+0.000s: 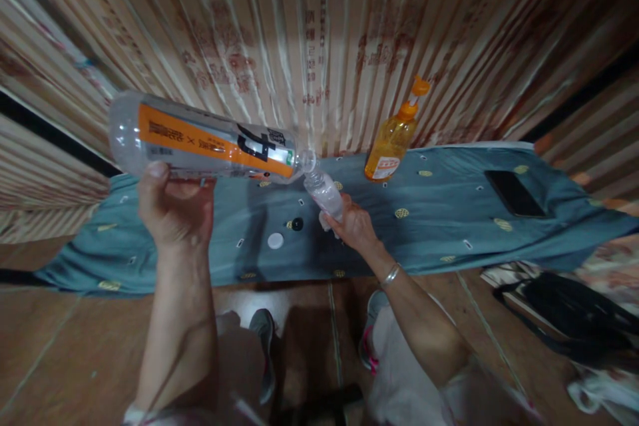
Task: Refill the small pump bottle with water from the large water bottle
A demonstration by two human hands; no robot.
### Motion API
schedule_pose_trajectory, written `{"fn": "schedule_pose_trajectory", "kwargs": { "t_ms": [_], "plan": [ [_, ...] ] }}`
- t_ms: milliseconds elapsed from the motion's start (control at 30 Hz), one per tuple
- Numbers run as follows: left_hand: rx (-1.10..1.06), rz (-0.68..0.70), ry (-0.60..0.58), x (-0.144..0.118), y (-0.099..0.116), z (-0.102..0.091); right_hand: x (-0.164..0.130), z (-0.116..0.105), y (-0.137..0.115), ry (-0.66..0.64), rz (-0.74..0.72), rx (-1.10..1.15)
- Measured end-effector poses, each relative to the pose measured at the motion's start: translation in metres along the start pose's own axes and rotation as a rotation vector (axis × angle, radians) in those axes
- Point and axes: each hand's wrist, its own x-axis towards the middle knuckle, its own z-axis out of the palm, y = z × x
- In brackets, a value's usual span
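My left hand [172, 210] grips the base end of a large clear plastic bottle [204, 140] with an orange and grey label, held almost on its side with its open mouth pointing right. My right hand [355, 223] holds a small clear bottle [325, 192] tilted, its mouth touching the large bottle's mouth. Both bottles hang above a blue-green patterned cloth [439, 213]. A white cap [275, 240] and a black cap [297, 223] lie on the cloth just below the bottles.
An orange pump bottle [394, 140] stands on the cloth against a striped curtain [319, 33]. A black phone [514, 193] lies at the cloth's right. A dark bag [574, 313] sits on the floor at right. My shoes are below.
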Motion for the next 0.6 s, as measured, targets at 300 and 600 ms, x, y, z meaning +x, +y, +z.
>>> {"fn": "schedule_pose_trajectory", "kwargs": {
  "t_ms": [300, 600],
  "plan": [
    [-0.014, -0.005, 0.002, -0.0027, -0.0011, 0.0012, 0.0008, 0.0038, 0.0027, 0.017, -0.005, 0.008],
    [0.02, -0.045, 0.062, -0.0067, 0.0004, 0.0017, 0.0002, -0.0057, -0.0048, -0.026, 0.038, -0.042]
  ]
}}
